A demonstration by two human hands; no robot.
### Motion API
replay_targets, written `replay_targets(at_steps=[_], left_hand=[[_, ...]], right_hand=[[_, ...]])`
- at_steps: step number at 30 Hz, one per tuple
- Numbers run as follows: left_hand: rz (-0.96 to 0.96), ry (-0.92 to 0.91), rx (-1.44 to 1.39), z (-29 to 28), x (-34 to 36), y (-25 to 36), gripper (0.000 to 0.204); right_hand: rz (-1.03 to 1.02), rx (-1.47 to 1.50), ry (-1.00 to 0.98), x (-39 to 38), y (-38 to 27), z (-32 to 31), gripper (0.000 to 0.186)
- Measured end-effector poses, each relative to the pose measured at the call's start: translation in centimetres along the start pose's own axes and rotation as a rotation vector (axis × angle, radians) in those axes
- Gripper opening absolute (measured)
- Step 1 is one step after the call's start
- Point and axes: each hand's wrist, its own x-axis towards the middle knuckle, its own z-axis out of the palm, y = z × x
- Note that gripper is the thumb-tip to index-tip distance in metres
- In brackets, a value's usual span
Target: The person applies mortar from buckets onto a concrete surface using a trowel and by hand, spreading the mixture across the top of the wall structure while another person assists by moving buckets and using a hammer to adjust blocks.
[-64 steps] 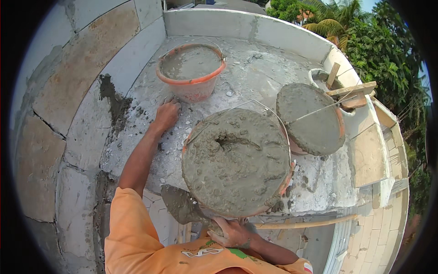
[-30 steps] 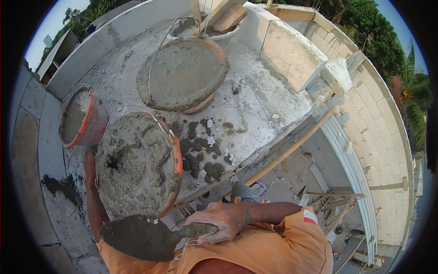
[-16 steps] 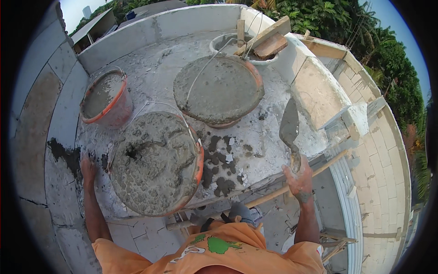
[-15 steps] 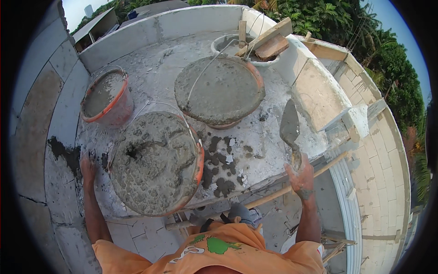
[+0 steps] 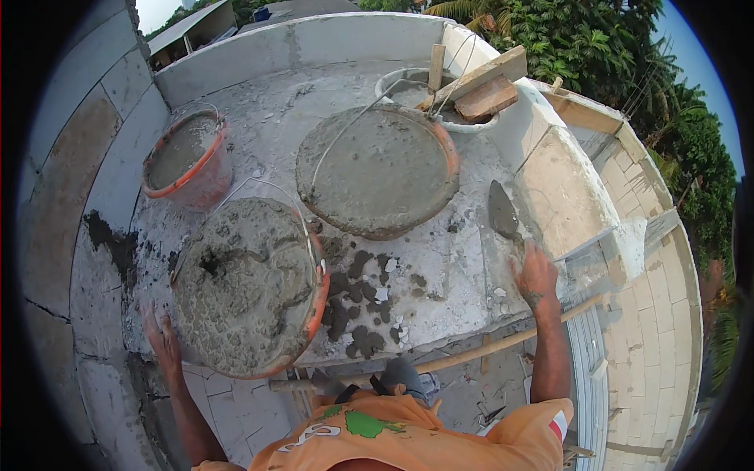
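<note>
My right hand [image 5: 536, 276] is closed round the handle of a pointed trowel [image 5: 503, 210], with the handle mostly hidden under the fingers. The trowel's grey, mortar-smeared blade points away from me, low over the slab by the right-hand parapet. Fingers spread, my left hand [image 5: 162, 337] is at the slab's near left edge, beside a bucket of lumpy wet mortar [image 5: 243, 290], and holds nothing. That bucket has an orange rim and a wire handle. Farther off stands a wide bucket of smoother grey mortar [image 5: 381, 169].
A smaller orange bucket [image 5: 187, 161] stands at the left near the block wall [image 5: 118, 149]. At the back, a white-rimmed tub [image 5: 390, 85] carries wood planks [image 5: 483, 78] and a brick piece. Dark mortar splashes [image 5: 353, 294] dot the slab. A pole [image 5: 471, 345] runs below its front edge.
My right hand has gone forward and the trowel has come down closer to the slab. My left hand has drawn back toward the near edge. The whole view has shifted slightly.
</note>
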Motion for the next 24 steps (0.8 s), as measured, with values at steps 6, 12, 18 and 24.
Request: replay_targets(at_steps=[6, 12, 18, 24], left_hand=[[0.022, 0.118, -0.043, 1.2, -2.8, 0.4, 0.052], [0.015, 0.196, -0.079, 2.8, -2.6, 1.7, 0.051], [-0.094, 0.27, -0.151, 1.9, -2.7, 5.3, 0.048], [-0.088, 0.246, -0.234, 1.5, -4.0, 7.6, 0.043]], right_hand=[[-0.02, -0.016, -0.097, 1.1, 0.4, 0.5, 0.046], [-0.063, -0.096, 0.0, 2.0, -0.2, -0.3, 0.054], [-0.235, 0.178, 0.32, 3.8, -4.7, -4.5, 0.046], [-0.479, 0.362, 0.457, 1.6, -10.5, -7.3, 0.037]])
